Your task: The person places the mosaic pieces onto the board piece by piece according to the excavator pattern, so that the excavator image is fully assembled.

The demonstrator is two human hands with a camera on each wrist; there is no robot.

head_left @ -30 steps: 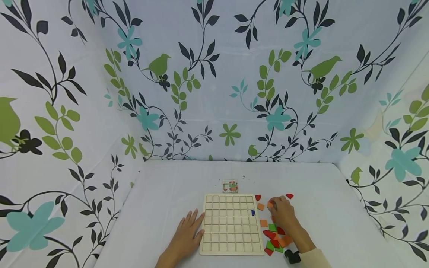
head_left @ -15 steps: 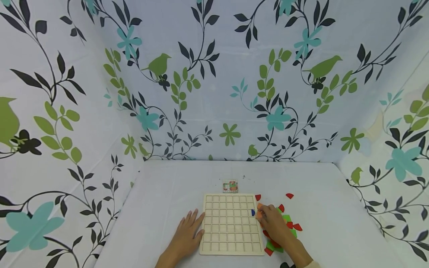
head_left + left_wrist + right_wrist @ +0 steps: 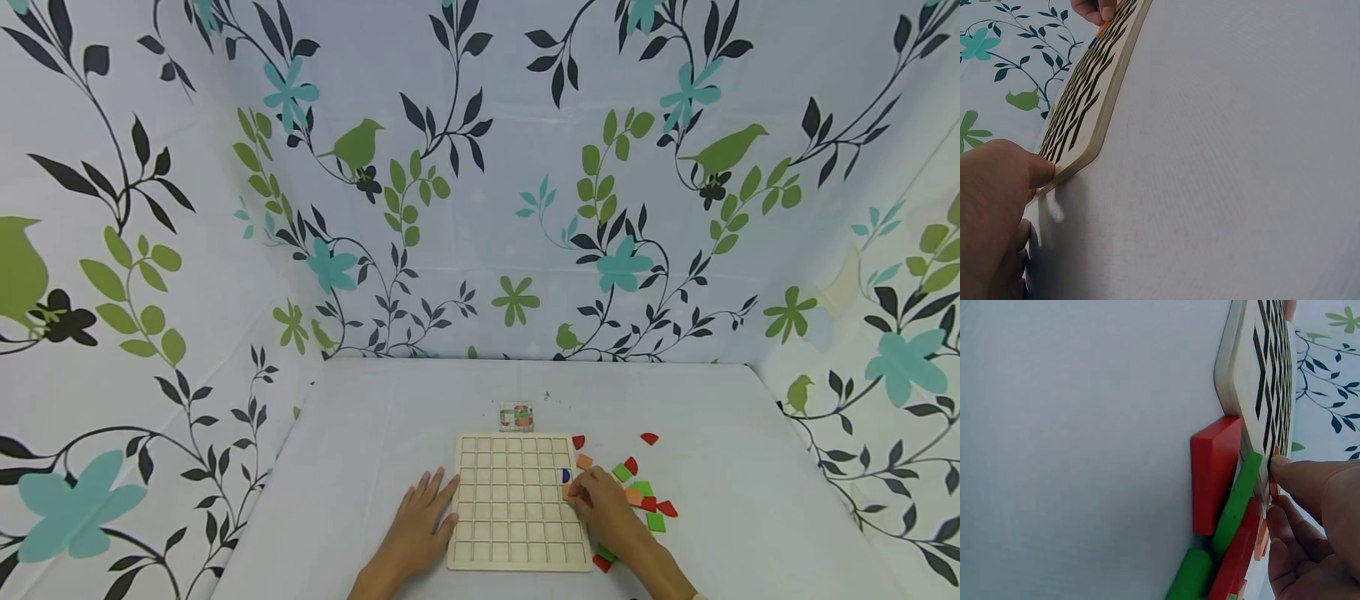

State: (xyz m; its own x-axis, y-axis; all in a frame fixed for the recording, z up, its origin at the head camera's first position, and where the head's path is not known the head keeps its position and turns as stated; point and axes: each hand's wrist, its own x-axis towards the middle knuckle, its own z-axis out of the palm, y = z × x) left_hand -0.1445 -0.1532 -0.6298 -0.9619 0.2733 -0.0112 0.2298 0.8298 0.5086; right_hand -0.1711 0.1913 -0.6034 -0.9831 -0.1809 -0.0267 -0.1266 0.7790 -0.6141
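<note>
A pale wooden grid board (image 3: 517,493) lies flat on the white table. In the head view my left hand (image 3: 415,532) is spread at the board's left edge, fingers fairly straight; its thumb (image 3: 1040,170) touches the rim near a corner in the left wrist view. My right hand (image 3: 613,510) pinches an orange square tile (image 3: 567,492) over the rightmost column of cells. Directly above it, a blue rounded piece (image 3: 566,476) sits in a cell. The right thumb (image 3: 1300,478) partly hides the orange tile in the right wrist view.
Loose red, green and orange tiles lie right of the board, including a red tile (image 3: 1213,478) and a green tile (image 3: 1236,503) against its edge. A small patterned card (image 3: 516,416) lies behind the board. Printed cloth hangs around the table.
My right hand has moved left and down from the loose tiles to the board, bringing an orange tile. Several loose tiles were shifted to the right. The left hand has stayed in place.
</note>
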